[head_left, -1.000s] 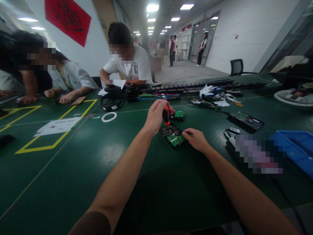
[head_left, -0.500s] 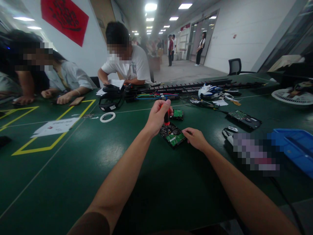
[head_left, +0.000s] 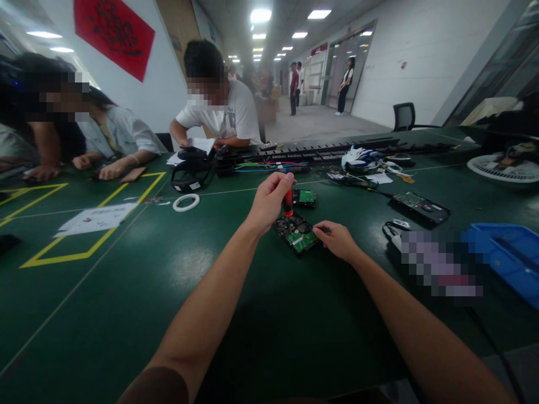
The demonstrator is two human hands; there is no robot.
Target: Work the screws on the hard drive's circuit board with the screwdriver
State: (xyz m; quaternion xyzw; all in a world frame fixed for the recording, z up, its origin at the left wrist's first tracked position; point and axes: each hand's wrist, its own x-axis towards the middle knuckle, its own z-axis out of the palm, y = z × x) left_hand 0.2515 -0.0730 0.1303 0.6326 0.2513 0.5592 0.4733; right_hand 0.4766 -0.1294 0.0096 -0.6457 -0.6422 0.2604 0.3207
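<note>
My left hand is closed around the handle of a red and black screwdriver, held upright. Its tip points down at a hard drive that lies on the green table with its circuit board facing up. Whether the tip sits in a screw is too small to tell. At the drive's right edge, my right hand pinches with thumb and forefinger, steadying the drive. Just behind, partly covered by the screwdriver hand, rests a second drive with a green board.
Another hard drive lies to the right, near a blue bin. A white tape roll and a black headset-like strap are at left. Gloves, cables and long black strips line the back. Co-workers sit across the table.
My left hand has shifted slightly on the screwdriver, and more of the red handle shows. My right hand stays at the drive's edge. The view has moved very slightly.
</note>
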